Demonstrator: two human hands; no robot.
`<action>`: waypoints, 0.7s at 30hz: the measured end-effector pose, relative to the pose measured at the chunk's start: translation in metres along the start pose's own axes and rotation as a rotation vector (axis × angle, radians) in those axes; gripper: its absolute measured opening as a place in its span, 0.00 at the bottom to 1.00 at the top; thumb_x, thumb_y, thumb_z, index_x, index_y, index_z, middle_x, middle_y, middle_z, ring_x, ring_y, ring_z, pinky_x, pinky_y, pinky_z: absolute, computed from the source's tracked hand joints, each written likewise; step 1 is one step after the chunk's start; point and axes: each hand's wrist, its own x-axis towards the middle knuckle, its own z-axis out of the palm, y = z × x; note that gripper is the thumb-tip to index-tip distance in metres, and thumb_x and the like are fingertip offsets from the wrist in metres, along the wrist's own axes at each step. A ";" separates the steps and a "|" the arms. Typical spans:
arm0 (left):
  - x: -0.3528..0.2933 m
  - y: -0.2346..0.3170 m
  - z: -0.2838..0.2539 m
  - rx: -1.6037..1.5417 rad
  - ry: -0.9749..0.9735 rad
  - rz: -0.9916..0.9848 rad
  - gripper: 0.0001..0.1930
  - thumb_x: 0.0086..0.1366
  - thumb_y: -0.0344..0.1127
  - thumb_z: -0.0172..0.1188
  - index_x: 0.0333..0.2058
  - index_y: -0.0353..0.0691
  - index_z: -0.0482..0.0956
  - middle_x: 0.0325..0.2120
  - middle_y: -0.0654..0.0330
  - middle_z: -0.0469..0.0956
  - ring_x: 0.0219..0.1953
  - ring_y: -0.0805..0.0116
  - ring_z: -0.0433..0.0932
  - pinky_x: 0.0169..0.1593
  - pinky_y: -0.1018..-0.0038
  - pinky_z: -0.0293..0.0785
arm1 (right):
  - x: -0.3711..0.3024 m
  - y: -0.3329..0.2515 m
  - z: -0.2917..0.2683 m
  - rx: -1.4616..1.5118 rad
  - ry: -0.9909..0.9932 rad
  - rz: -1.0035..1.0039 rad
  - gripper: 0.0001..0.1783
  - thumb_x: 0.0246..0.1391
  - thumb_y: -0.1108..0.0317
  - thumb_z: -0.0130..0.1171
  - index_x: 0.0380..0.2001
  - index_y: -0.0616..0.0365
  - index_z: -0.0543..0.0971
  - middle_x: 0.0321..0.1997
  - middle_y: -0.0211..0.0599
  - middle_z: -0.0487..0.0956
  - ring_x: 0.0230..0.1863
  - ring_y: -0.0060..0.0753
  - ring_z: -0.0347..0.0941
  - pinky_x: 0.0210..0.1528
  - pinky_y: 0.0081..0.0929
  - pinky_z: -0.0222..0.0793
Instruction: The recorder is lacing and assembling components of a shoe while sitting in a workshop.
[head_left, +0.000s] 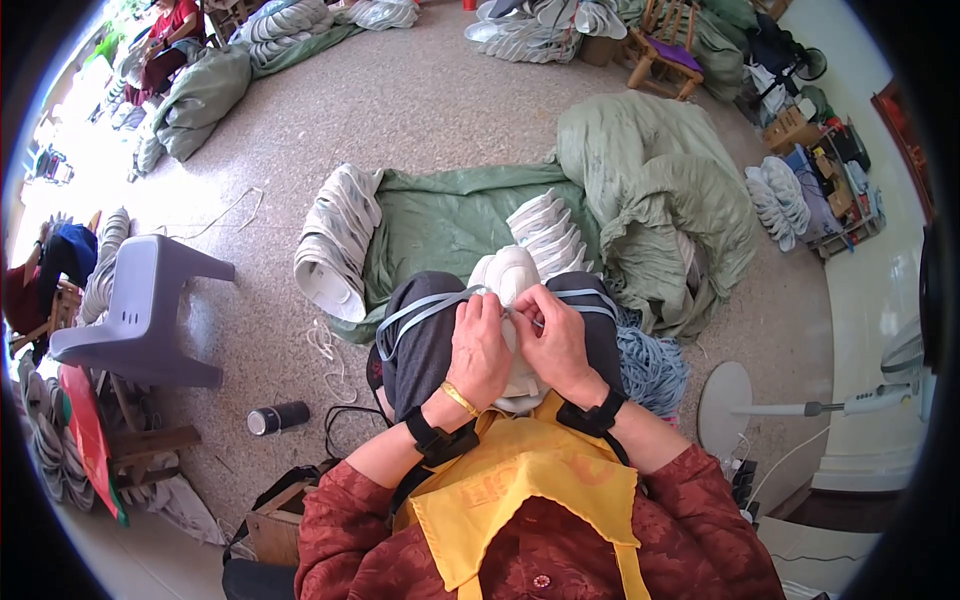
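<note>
Between your knees (425,350) sits the white shoe (508,268), its toe pointing away from you and its rear end close to your yellow apron (530,475). Both hands meet over its front. Your right hand (553,338) seems to pinch a bit of the blue lace (440,298) between thumb and finger; your left hand (478,345) has its fingers bent against the shoe, but you cannot tell from this view whether that grip has the lace or only the shoe's edge.

Watch the long ends: one loops over your left leg and another lies across your right, so a shifting knee could drag a strand and tug it out of your fingers. The ends could also finish uneven, or the flat lace could twist, if one side is drawn harder than the other. Your knees look to be the shoe's main support; should they part, it might tip forward onto the green sheet (450,205). On your right, the heap of blue laces (652,368) lies by your leg, where a trailing end might tangle. Your gold bracelet (460,398) could snag a loop too.
</note>
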 end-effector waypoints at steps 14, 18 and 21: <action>0.003 0.001 -0.003 0.072 -0.013 0.021 0.13 0.57 0.18 0.54 0.42 0.30 0.70 0.38 0.42 0.72 0.43 0.40 0.71 0.47 0.52 0.70 | -0.006 0.000 -0.011 -0.073 -0.007 -0.162 0.06 0.56 0.76 0.63 0.36 0.58 0.77 0.32 0.40 0.79 0.32 0.48 0.80 0.33 0.38 0.75; 0.004 0.003 -0.005 0.096 -0.021 0.021 0.13 0.57 0.19 0.54 0.42 0.30 0.69 0.38 0.41 0.71 0.42 0.40 0.71 0.47 0.52 0.70 | -0.007 0.002 -0.009 -0.048 -0.025 -0.193 0.07 0.55 0.75 0.64 0.38 0.59 0.80 0.34 0.41 0.78 0.34 0.50 0.80 0.34 0.39 0.75; 0.005 0.004 -0.006 0.098 -0.036 0.005 0.13 0.58 0.18 0.51 0.43 0.31 0.68 0.37 0.43 0.71 0.44 0.40 0.71 0.49 0.52 0.69 | -0.003 0.002 -0.008 -0.082 -0.028 -0.185 0.06 0.56 0.74 0.65 0.38 0.59 0.80 0.34 0.42 0.78 0.34 0.51 0.80 0.34 0.39 0.76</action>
